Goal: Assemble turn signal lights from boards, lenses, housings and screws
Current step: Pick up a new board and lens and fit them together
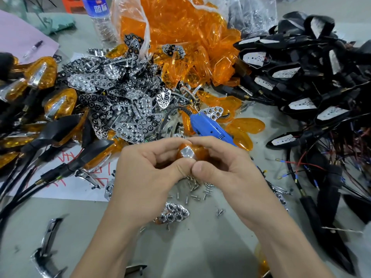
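Blue screwdriver (208, 127) lies behind hands (146, 169) (226, 173) pinching orange lens (200, 152).

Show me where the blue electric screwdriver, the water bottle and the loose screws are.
blue electric screwdriver (208, 127): head view, middle of its blue body.
water bottle (96, 8): head view, on its blue label.
loose screws (197, 189): head view, about the middle of the scattered heap.

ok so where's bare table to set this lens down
Bare table lies left of the left forearm, before the chrome trim, and between the forearms. Crowded: screws below the held lens, reflector pile, bagged lenses, black housings.
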A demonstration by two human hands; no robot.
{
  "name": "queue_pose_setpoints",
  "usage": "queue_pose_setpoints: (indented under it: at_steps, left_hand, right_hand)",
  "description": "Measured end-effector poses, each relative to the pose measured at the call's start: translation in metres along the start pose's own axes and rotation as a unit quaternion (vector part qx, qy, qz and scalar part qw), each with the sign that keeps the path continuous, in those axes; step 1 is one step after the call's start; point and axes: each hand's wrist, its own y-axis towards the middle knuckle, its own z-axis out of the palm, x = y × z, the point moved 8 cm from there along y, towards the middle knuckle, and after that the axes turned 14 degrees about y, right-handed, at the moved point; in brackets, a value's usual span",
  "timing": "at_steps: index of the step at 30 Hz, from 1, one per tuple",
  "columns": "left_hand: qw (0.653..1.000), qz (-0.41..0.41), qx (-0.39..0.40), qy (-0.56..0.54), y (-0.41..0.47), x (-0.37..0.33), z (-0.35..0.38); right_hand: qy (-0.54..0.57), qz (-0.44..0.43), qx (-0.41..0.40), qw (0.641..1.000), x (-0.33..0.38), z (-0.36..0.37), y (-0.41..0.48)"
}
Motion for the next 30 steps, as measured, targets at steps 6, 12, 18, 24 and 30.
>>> queue_pose_setpoints:
  at_steps: [6,12,18,24,30]
  left_hand:
    - [0.995,-0.039,0.053,-0.078,-0.011,0.005,0.004]
    - [0.989,-0.118,0.058,-0.066,-0.007,0.034,0.008]
    - [0.979,-0.195,0.051,-0.024,0.012,0.061,0.002]
    - [0.982,-0.127,0.062,0.123,0.021,0.051,0.005]
    - [0.989,-0.108,0.077,0.060,0.022,0.054,0.000]
  right_hand:
    - [-0.024,-0.014,0.029,0.999,0.009,-0.005,-0.004]
    - [-0.097,-0.022,-0.016,0.995,-0.007,-0.007,-0.001]
    - [-0.110,0.071,-0.020,0.991,-0.037,-0.014,0.015]
    - [-0.297,0.057,0.006,0.953,-0.018,-0.021,0.012]
    - [-0.337,0.075,-0.033,0.938,-0.016,-0.008,0.009]
